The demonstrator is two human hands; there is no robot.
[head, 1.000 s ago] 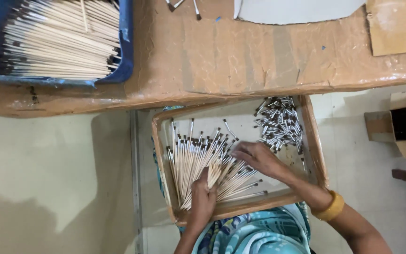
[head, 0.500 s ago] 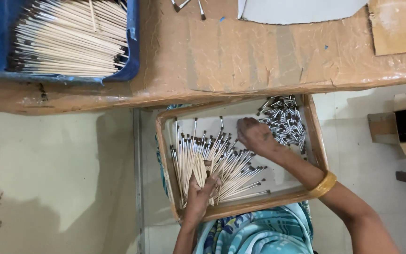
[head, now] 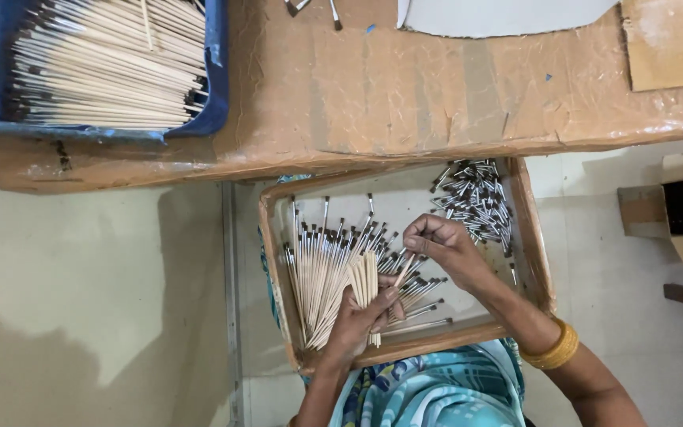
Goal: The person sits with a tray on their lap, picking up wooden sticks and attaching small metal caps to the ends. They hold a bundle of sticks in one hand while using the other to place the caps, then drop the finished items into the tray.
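The person is sitting with a shallow cardboard tray (head: pixel 274 261) lying across the lap, just below the edge of the paper-covered table (head: pixel 436 87). The left hand (head: pixel 357 320) is closing its grip around a small bundle of pale wooden sticks (head: pixel 367 281), fingers wrapping them near the lower ends while the sticks are standing nearly upright against the palm. The right hand (head: pixel 444 249) is pinching a single stick (head: pixel 405 269) between thumb and fingertips, its grip narrow, and is holding it slanted just beside the bundle's top. A fanned heap of dark-tipped sticks (head: pixel 318 273) is lying in the tray's left half, under and beside both hands. A smaller pile of short metal ferrules with dark bristles (head: pixel 476 198) is resting in the tray's upper right corner. On the table's left end, a blue crate (head: pixel 215 71) is holding many long plain sticks.
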